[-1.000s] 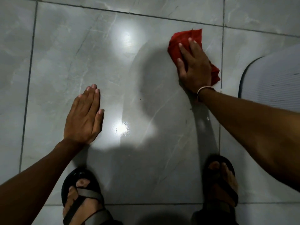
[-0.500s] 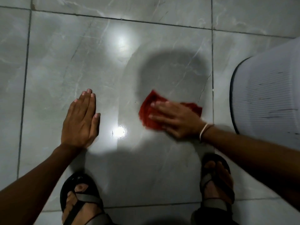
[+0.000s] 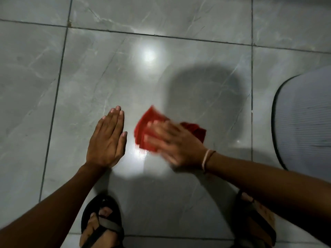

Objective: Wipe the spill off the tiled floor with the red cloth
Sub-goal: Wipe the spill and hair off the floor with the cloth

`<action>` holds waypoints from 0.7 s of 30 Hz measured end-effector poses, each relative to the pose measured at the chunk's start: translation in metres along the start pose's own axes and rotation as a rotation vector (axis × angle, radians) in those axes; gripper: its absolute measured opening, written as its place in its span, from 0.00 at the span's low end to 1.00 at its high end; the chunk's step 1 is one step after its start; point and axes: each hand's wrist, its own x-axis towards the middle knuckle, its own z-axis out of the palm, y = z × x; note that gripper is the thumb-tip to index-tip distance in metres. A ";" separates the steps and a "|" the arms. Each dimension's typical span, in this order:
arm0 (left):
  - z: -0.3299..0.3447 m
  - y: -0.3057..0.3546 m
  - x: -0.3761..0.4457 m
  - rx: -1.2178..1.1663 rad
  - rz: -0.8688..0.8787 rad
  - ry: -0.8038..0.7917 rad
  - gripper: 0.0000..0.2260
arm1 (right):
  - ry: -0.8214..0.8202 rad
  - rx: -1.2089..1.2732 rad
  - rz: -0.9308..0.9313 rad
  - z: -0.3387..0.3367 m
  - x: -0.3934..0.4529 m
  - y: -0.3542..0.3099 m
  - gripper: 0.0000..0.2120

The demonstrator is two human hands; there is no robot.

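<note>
The red cloth [image 3: 145, 130] lies crumpled on the grey tiled floor [image 3: 100, 72], near the middle of a large tile. My right hand [image 3: 172, 144] presses flat on top of it and is blurred by motion. My left hand [image 3: 107, 138] rests palm-down on the tile just left of the cloth, fingers together, holding nothing. A small wet, shiny patch [image 3: 141, 154] glints on the floor at the cloth's near edge. Part of the cloth is hidden under my right hand.
A grey ribbed mat [image 3: 304, 119] with a dark rim lies on the floor at the right edge. My two sandalled feet [image 3: 102, 224] stand at the bottom of the view, one under each arm. A lamp's reflection [image 3: 148, 54] shines on the far tile.
My right hand has swept the red cloth from the far right of the tile towards me and leftwards, close to my left hand. My left hand has stayed planted.
</note>
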 end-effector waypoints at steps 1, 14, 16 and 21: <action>0.000 0.000 0.000 0.003 0.003 0.000 0.27 | -0.086 -0.024 -0.238 -0.004 -0.009 0.013 0.25; -0.041 0.023 0.007 -0.017 -0.082 -0.247 0.34 | 0.233 0.096 0.852 -0.012 -0.027 0.001 0.29; -0.080 0.044 0.009 0.012 -0.023 -0.285 0.33 | 0.084 0.275 0.909 -0.038 -0.047 -0.025 0.23; -0.201 0.136 0.026 -0.017 0.001 -0.279 0.29 | 0.232 0.904 1.154 -0.195 -0.087 -0.072 0.17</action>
